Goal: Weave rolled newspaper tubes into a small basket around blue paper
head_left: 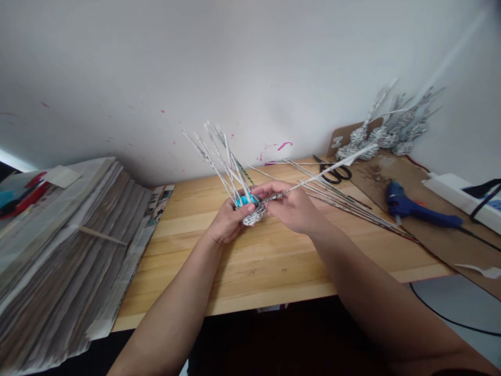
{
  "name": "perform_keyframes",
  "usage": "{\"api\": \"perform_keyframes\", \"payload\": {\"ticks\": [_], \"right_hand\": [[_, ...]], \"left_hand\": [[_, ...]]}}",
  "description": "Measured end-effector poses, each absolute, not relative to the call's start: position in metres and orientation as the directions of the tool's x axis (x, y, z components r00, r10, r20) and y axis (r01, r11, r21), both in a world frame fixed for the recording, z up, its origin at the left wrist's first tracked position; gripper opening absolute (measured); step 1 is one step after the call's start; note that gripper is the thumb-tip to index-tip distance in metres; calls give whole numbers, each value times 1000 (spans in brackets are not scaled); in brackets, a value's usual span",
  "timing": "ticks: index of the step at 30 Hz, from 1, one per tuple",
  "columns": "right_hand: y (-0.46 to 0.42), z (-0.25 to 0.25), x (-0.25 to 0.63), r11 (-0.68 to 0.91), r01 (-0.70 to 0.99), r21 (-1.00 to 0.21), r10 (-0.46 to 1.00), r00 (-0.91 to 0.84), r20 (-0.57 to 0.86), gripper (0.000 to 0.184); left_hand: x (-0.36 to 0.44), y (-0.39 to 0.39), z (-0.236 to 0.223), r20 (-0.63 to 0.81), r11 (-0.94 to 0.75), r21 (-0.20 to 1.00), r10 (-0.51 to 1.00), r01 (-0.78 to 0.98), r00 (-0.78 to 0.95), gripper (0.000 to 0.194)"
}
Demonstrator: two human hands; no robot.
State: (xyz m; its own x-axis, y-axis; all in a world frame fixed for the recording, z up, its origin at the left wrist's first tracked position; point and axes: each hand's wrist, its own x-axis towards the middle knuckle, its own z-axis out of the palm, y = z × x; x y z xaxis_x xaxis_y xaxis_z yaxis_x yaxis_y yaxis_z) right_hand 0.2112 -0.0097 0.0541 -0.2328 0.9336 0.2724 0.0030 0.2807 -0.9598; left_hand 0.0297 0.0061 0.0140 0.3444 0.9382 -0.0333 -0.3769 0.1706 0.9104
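Observation:
A small woven newspaper basket (253,217) is gripped in my left hand (228,219), thumb on its near side. Something bright blue (245,200) shows inside its mouth. Several upright paper sticks (224,159) rise from the rim and lean up and to the left. My right hand (291,206) is closed around a long rolled-paper strand (324,172) at the basket's right side. That strand runs from the rim through my fingers and far up to the right. Part of the basket is hidden behind my fingers.
Loose paper sticks (336,194) lie right of my hands, near black scissors (332,170). A blue glue gun (422,211) rests on cardboard beside a white power strip (462,198). Several woven pieces (387,137) stand at the back right. A tall newspaper stack (78,250) fills the left.

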Motion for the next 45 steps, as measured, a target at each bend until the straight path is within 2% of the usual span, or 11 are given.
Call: {"api": "perform_keyframes", "payload": {"ticks": [5, 11, 17, 22, 29, 36, 45], "right_hand": [[-13, 62, 211, 220, 33, -975, 946, -253, 205, 16], [-16, 63, 210, 198, 57, -978, 952, -249, 179, 35], [-10, 56, 210, 142, 130, -981, 980, -156, 121, 23], [-12, 54, 209, 198, 245, -949, 976, -140, 168, 16], [-13, 56, 208, 242, 336, -910, 970, -98, 221, 12], [-12, 54, 208, 222, 301, -928, 975, -90, 204, 9], [-17, 46, 201, 355, 326, -876, 935, -124, 333, 7]], "left_hand": [[29, 8, 11, -4, 103, 945, 953, -312, 303, 75], [27, 8, 10, 12, 38, 985, 958, -171, 286, 80], [29, 5, 17, 21, 16, 993, 948, -113, 317, 79], [30, 4, 20, 29, -10, 998, 935, -56, 355, 73], [30, 5, 18, 7, 4, 999, 949, -35, 315, 79], [32, 4, 20, 28, -30, 1000, 949, 2, 313, 72], [30, 6, 19, 58, -69, 997, 935, 18, 349, 69]]}}
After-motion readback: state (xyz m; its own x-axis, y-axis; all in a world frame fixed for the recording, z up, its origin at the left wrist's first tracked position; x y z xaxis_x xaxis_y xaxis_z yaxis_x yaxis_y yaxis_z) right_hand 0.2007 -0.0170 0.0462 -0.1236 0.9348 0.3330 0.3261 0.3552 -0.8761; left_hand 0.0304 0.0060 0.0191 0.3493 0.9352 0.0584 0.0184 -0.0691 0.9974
